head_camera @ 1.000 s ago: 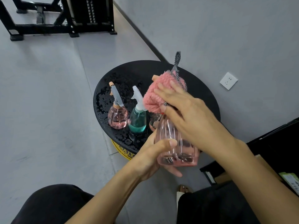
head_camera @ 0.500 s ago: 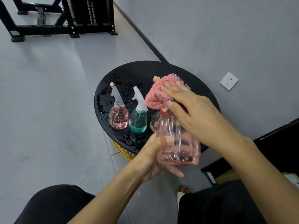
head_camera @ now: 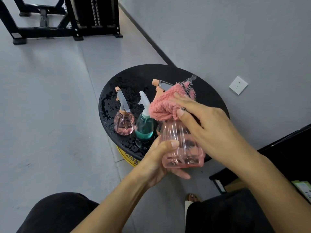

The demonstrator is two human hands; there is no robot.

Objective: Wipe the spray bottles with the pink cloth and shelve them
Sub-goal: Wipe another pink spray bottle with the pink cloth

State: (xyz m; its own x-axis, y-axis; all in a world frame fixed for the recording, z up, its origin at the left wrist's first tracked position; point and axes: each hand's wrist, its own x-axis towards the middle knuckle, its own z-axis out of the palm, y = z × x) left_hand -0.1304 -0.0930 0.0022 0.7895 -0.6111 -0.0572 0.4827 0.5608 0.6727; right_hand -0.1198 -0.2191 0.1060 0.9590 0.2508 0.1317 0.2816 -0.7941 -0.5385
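Note:
My left hand (head_camera: 157,163) grips the base of a clear pink spray bottle (head_camera: 178,145) held above the near edge of the round black table (head_camera: 210,91). My right hand (head_camera: 207,125) holds the pink cloth (head_camera: 164,106) wrapped over the bottle's neck and trigger; the bottle's peach nozzle (head_camera: 155,82) sticks out past the cloth. On the wet tabletop stand a small round pink spray bottle (head_camera: 124,122) and a teal spray bottle (head_camera: 144,127) side by side. Another bottle behind the held one is mostly hidden.
The table stands on a yellow base (head_camera: 127,156) against a grey wall with a white socket (head_camera: 238,85). A black metal frame (head_camera: 67,22) stands on the floor at the back left. Dark furniture (head_camera: 286,153) is at the right. My knees are at the bottom.
The cloth has shifted on the bottle's top, uncovering the peach nozzle. My right hand has turned slightly; the left hand keeps its hold on the base.

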